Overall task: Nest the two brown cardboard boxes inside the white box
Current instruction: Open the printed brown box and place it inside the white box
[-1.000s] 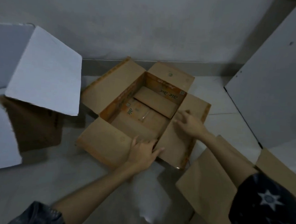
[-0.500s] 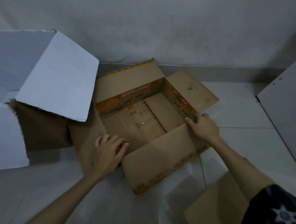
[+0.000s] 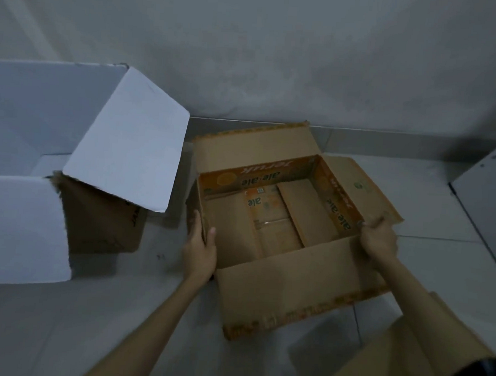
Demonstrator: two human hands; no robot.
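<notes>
An open brown cardboard box [image 3: 290,293] with orange "ale-ale" print inside sits on the floor in the middle, its flaps spread out. My left hand [image 3: 199,248] grips its left wall, thumb inside and fingers outside. My right hand [image 3: 377,237] holds the right wall at the near corner. The big white box [image 3: 127,158] stands open at the left, its flaps raised and its brown side facing me. A second brown box [image 3: 410,360] shows partly at the bottom right, cut off by the frame.
A grey wall [image 3: 276,60] runs behind the boxes. A white panel [image 3: 490,206] leans at the right edge. Pale floor tiles [image 3: 119,310] lie bare between me and the white box.
The brown box has turned and slid left toward the white box. My left hand went from the front flap to the left wall; my right hand stayed on the right wall.
</notes>
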